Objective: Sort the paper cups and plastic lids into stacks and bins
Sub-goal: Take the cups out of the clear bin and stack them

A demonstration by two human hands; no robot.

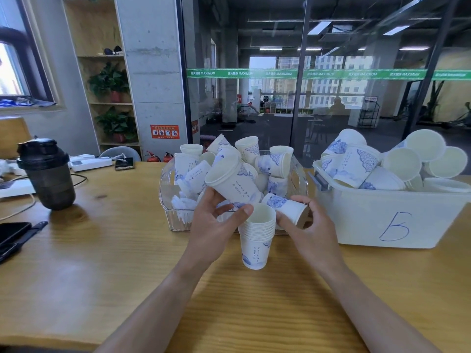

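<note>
Closest to me, both forearms reach in over the wooden table [127, 250], and between the hands stands a stack of paper cups [257, 235], upright on the tabletop with the mouths facing up. My left hand [216, 225] has its thumb against the rim of that stack while its fingers curl under a large paper cup [230, 182], which lies tilted with its open mouth toward the left. My right hand [309, 230] grips a small paper cup [288, 208] lying on its side, blue print showing, just beside the top of the stack. Just behind the hands sits a clear plastic bin [173, 212] heaped with loose cups in all directions, some upright, some tipped over. To the right of it, near but apart, is a white bin [382, 220] marked with a handwritten letter B, filled with more cups and with round white lids [402, 164] piled toward its right side. Over on the left of the table I see a dark shaker bottle [47, 174] standing upright, a black phone [12, 233] at the left edge, and farther back a white power strip [89, 161] and another phone [124, 163]. Beyond the table is a glass wall [305, 72] with a green band across it.
</note>
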